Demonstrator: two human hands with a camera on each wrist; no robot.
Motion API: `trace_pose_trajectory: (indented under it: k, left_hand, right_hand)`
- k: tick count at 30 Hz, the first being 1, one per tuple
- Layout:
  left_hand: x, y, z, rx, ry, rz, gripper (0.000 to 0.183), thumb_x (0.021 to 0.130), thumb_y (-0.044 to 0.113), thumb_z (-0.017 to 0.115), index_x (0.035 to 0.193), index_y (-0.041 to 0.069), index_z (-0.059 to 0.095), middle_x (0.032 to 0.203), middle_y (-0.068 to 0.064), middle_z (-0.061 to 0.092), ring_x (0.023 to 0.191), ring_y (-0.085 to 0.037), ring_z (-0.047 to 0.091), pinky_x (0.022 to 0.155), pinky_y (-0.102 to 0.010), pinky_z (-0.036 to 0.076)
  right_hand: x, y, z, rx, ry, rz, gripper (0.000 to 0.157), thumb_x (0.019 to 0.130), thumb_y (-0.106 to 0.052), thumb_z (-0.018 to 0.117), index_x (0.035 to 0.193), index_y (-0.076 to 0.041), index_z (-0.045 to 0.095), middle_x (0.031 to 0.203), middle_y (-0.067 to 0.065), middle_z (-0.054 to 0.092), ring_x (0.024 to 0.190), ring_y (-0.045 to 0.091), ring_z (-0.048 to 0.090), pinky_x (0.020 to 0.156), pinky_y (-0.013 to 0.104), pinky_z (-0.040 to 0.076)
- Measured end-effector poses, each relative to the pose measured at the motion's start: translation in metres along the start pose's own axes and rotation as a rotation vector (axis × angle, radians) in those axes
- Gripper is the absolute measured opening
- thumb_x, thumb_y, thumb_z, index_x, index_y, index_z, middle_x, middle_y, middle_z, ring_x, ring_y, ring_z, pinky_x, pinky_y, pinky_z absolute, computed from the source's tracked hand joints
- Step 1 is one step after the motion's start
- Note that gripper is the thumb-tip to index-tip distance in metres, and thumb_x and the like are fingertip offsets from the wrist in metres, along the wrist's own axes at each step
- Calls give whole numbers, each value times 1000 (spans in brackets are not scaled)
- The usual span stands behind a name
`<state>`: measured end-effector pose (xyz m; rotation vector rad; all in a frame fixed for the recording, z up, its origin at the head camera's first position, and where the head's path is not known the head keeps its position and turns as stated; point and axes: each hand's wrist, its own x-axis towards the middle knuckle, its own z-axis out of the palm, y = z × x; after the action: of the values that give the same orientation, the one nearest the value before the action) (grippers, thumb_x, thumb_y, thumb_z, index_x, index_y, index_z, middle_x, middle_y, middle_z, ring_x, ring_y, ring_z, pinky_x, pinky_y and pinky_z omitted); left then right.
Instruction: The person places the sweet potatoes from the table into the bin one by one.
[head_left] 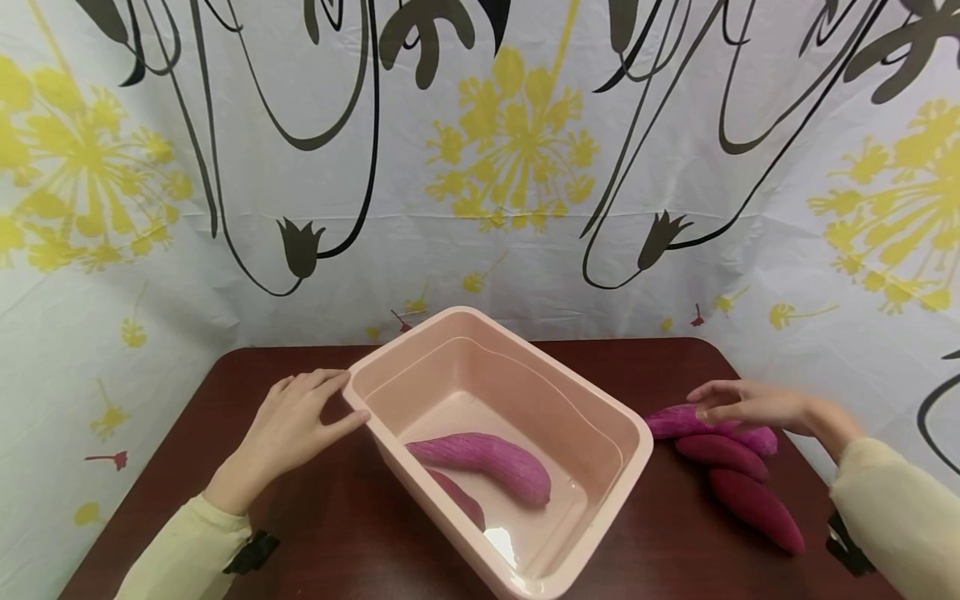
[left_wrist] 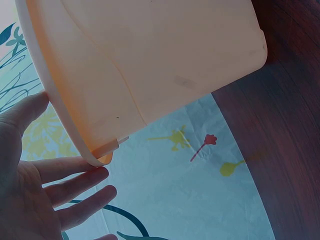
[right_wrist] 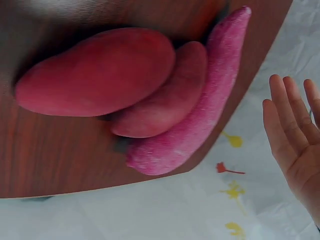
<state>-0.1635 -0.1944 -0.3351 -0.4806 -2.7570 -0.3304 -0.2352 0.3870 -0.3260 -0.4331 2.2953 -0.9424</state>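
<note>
My left hand (head_left: 296, 421) touches the left corner of a pink plastic basin (head_left: 645, 433), its thumb and index fingertip at the rim and the other fingers spread loosely. Inside the basin lie a long purple sweet potato (head_left: 487, 462) and a darker red one (head_left: 459, 498), partly hidden by the near wall. Over on the right, my right hand (head_left: 757, 404) hovers above a bright purple sweet potato (right_wrist: 200, 110), fingers extended and holding nothing. Beside that one, a small dark red sweet potato (right_wrist: 170, 100) and a larger red one (right_wrist: 100, 75) lie in a row.
Everything stands on a dark reddish-brown table (head_left: 315, 533). A white cloth (head_left: 480, 275) with yellow and grey flower prints hangs behind the table and along both sides. Dark bands (head_left: 253, 552) sit at both wrists over cream sleeves.
</note>
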Motion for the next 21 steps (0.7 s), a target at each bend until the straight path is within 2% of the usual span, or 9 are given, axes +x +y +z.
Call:
trace_pose_trajectory:
  k: [5, 11, 15, 21]
  left_hand:
    - [0, 0, 0, -2, -7, -7, 62, 80, 48, 62, 119, -1, 58, 116, -16, 57, 108, -34, 50, 90, -58, 33]
    - [0, 0, 0, -1, -7, -3, 63, 80, 48, 62, 119, -1, 58, 116, -16, 57, 108, -34, 51, 89, -58, 33]
    - [0, -1, 1, -2, 0, 0, 62, 80, 48, 62, 119, -1, 58, 115, -16, 58, 107, -34, 51, 89, -57, 34]
    - [0, -1, 1, -2, -1, -2, 62, 80, 48, 62, 119, 0, 59, 116, -15, 57, 107, -35, 51, 88, -57, 34]
  right_hand:
    - [-1, 17, 4, 43, -3, 22, 48, 93, -19, 51, 128, 9, 37, 118, 21, 49, 106, 34, 51, 87, 46, 44]
    - [-3, 34, 8, 50, 12, 59, 48, 93, -20, 51, 127, 10, 37, 114, 17, 53, 104, 30, 54, 80, 39, 47]
    - [-4, 44, 10, 87, 14, 78, 47, 92, -20, 51, 124, 11, 36, 111, 16, 55, 103, 27, 54, 80, 41, 46]
    - [-4, 59, 12, 129, 7, 24, 44, 92, -14, 50, 121, 17, 35, 108, 16, 54, 97, 16, 55, 80, 36, 47]
